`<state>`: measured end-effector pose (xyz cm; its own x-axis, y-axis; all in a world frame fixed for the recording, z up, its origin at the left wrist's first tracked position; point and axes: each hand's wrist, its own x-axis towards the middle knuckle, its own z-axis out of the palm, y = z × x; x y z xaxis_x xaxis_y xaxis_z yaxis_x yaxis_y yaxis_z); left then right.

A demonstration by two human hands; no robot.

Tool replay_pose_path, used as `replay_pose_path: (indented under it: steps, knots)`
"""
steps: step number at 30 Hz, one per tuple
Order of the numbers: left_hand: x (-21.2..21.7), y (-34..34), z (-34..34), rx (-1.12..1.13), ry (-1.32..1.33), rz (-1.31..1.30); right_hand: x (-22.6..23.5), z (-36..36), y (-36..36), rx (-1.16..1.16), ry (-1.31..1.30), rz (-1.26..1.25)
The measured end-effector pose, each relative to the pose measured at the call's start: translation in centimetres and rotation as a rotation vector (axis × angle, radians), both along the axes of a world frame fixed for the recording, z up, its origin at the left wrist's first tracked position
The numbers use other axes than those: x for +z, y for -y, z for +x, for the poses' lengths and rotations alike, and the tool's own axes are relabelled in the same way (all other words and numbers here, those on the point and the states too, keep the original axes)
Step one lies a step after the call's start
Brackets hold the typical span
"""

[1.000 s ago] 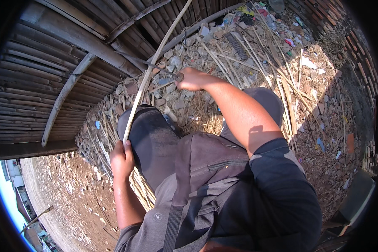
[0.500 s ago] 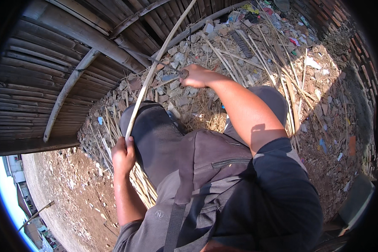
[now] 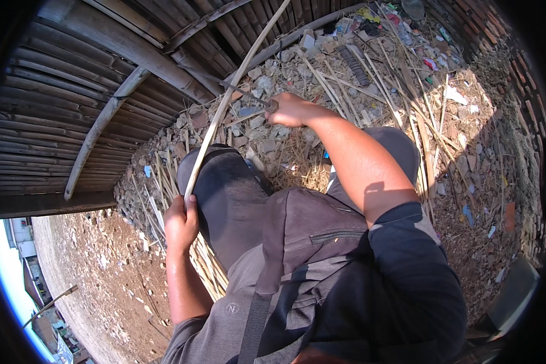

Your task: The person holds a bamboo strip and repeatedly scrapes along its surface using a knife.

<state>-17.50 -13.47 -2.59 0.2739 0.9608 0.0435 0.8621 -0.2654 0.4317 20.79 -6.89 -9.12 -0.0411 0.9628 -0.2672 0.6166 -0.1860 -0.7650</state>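
A long, pale bamboo strip (image 3: 213, 128) slants up from my left hand (image 3: 181, 225), past my left knee and out through the top of the view. That hand is closed around its lower end, with the thumb along the strip. In my right hand (image 3: 290, 110) is a long, thin-bladed knife (image 3: 253, 95), gripped by its handle in front of my knees. Its dark blade points up and left and crosses the strip; whether the edge bites into it, I cannot tell. More pale bamboo strips (image 3: 207, 267) lie beside my left thigh.
A bamboo-slat wall (image 3: 54, 109) with round poles stands at the left and front. Stone rubble, litter and loose bamboo strips (image 3: 428, 151) cover the ground ahead and to the right. A brick wall (image 3: 522, 103) rises at the right. Bare brown soil (image 3: 115, 267) lies at my left.
The whole view has shifted slightly. Both hands keep their grips, and the strip and knife stay in nearly the same position relative to each other.
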Motion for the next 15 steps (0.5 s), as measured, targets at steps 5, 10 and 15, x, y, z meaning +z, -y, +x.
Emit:
replay_pose_path:
  steps: [5,10,15]
  knots:
    - [-0.1,-0.1,-0.2,-0.025,-0.008,0.031,0.5,-0.1,0.0,0.000,-0.002,-0.044]
    - [0.2,-0.1,0.2,-0.001,-0.026,-0.010,-0.5,0.2,-0.3,0.031,-0.008,0.031]
    - [-0.5,-0.2,-0.4,-0.004,-0.057,0.003,0.0,0.1,-0.1,0.018,0.002,-0.019]
